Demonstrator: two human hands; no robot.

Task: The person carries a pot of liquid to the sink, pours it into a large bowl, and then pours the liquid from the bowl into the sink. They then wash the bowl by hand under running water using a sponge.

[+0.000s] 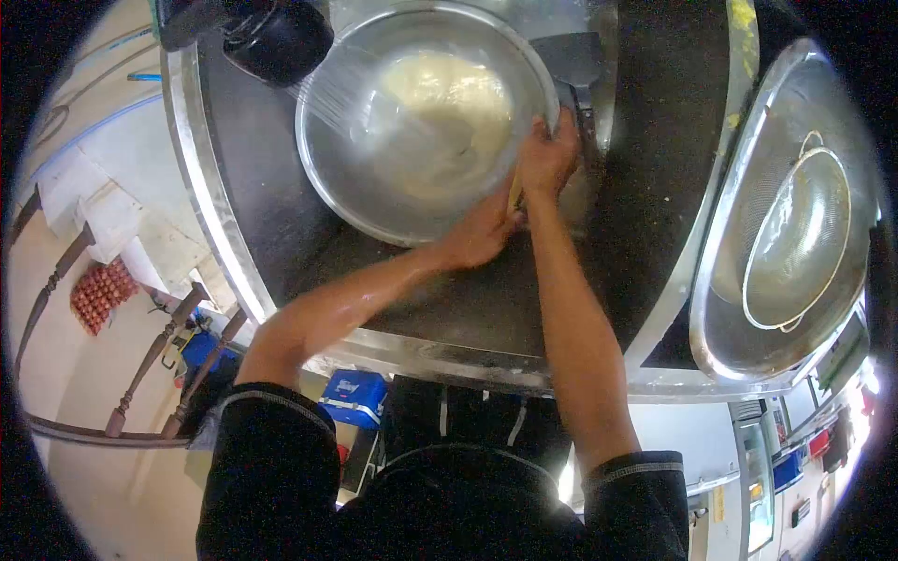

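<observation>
A large metal bowl (329, 182) stands tilted in a dark sink, with pale, cloudy liquid in its middle. From the upper left, a black spray head (281, 42) sends streaks of water into it. My right hand (550, 157) is closed at the bowl's right rim, fingers bent over the edge. Just below it, my left hand (482, 231) is closed against the outside of the bowl at its lower right. A narrow yellow piece (515, 190) shows between the two hands at the left fingertips; I cannot tell what it is.
A dark flat object (569, 61) lies behind the bowl's right side. The sink's metal edge (440, 355) runs in front of me. To the right, a wire strainer (800, 238) sits in a wide metal basin (716, 309). Wooden railings (154, 360) stand at left.
</observation>
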